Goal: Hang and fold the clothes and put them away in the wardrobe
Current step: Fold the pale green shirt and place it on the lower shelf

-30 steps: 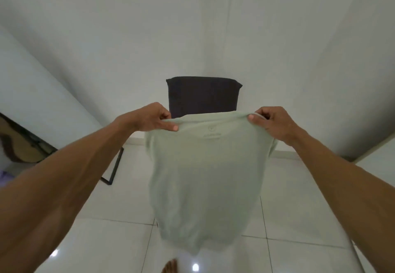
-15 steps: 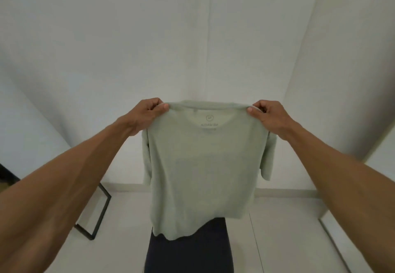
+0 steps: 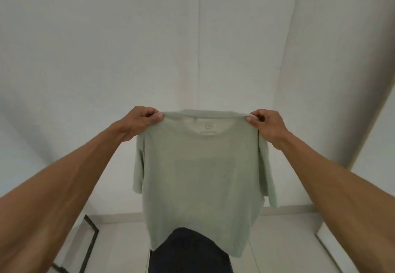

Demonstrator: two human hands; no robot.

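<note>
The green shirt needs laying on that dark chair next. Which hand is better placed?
Neither clearly. The left hand and right hand each pinch a shoulder of the green shirt level, above the dark chair; likely lower both together.

Dark fabric item (image 3: 190, 253) below the hands: top hidden behind green T-shirt (image 3: 201, 178), bottom cut off by frame edge. Shirt's neck print (image 3: 208, 132): mirrored, illegible. Black metal frame (image 3: 90, 245), lower left: cropped.
</note>
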